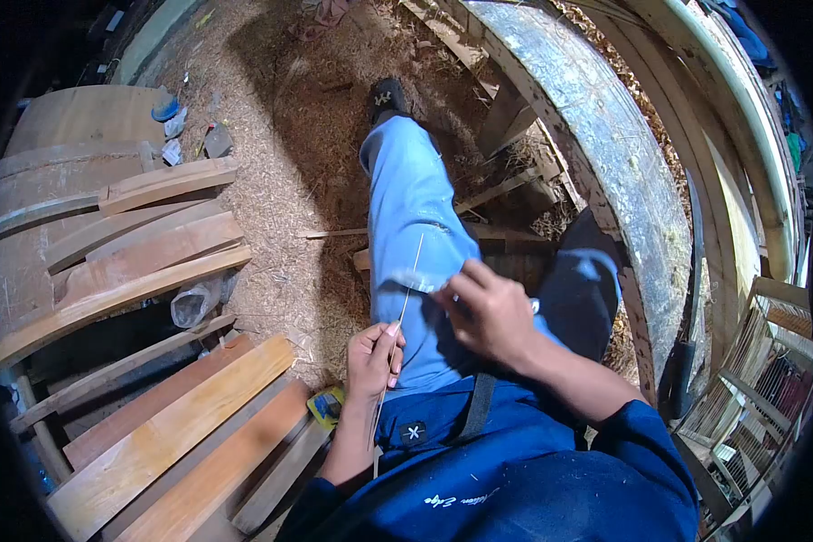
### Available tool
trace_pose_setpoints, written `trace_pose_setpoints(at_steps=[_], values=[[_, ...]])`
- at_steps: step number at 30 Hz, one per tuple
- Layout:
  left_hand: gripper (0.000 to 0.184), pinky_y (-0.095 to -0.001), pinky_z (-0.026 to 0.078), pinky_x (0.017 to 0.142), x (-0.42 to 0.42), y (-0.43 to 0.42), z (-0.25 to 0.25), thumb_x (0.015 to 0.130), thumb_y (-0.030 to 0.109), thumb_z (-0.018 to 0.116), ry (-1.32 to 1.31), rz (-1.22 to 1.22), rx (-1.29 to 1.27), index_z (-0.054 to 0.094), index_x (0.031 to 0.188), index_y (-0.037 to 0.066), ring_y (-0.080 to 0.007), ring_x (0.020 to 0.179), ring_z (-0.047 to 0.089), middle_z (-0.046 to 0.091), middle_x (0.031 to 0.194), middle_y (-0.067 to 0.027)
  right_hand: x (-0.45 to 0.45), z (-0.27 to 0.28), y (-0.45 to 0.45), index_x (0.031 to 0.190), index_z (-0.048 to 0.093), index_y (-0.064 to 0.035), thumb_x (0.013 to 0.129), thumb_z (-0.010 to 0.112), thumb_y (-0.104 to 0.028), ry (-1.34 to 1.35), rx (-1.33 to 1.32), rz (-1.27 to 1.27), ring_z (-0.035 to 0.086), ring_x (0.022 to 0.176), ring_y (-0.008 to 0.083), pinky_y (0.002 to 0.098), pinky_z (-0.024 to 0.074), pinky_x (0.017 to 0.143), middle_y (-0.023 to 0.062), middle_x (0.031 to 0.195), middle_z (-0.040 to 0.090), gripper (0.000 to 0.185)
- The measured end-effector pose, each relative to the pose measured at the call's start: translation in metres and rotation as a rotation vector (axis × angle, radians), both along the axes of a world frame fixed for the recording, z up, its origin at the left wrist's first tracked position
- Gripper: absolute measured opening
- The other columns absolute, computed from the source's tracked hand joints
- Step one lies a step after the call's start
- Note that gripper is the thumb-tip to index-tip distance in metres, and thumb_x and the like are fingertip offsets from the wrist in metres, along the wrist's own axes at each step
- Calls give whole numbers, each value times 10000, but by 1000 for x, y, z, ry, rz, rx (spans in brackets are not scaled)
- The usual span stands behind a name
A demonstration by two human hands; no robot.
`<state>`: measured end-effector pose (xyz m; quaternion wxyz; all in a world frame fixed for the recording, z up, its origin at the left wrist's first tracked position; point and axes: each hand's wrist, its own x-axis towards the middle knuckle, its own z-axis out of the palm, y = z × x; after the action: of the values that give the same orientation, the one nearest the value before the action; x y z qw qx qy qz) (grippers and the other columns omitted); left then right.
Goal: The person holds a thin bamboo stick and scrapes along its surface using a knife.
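Observation:
My left hand [375, 359] pinches a thin, pale strip [406, 303] that looks like split cane or bamboo. The strip runs up over my jeans-clad thigh, and its lower end trails along my left wrist. To the right, my right hand [492, 312] is closed, fingers curled, above my lap. A pale, blurred, flat piece [411, 279] reaches from its fingertips across the strip; its kind I cannot make out. Both hands are above the blue jeans leg [411, 185].
Wooden boards [176, 420] lie stacked at left, beside a crumpled plastic bag [190, 304] and a yellow-blue packet [326, 406]. A worn curved bench [605, 108] runs along the right, with a long black-handled knife [684, 379] against it. Shavings cover the floor [275, 253].

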<state>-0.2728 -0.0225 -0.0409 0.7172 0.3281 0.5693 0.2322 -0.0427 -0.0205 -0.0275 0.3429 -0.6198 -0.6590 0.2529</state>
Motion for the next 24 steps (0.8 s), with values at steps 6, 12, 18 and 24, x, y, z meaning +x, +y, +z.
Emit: trace_pose_setpoints(at_steps=[6,12,18,24], values=[[342,-220,282,322,3,3,2,992,280,645,64,-10,-23,646,786,7,-66,325,390,493,479,-22,13,-9,15,850,582,-85,876,701,-187,-61,-65,-168,636,643,386,496,503,528,132,819,559,159],[326,-212,269,291,3,2,-1,997,253,633,38,5,31,654,805,-9,-65,300,391,497,462,-25,-1,-2,-7,845,579,-90,869,710,-193,-36,-49,12,635,634,378,493,496,522,124,807,552,169],[326,-213,282,326,-2,-1,1,999,264,634,48,-15,13,682,840,-17,-60,327,392,501,481,-17,13,-7,17,847,579,-90,862,709,-181,-80,-24,-122,641,639,375,490,504,526,128,835,559,160],[318,-213,265,299,-3,-1,-2,1023,250,585,48,-14,33,668,870,-16,-59,301,378,486,456,-16,4,-12,4,856,578,-101,858,712,-193,-56,-46,-38,635,627,372,493,506,523,128,819,553,162]])
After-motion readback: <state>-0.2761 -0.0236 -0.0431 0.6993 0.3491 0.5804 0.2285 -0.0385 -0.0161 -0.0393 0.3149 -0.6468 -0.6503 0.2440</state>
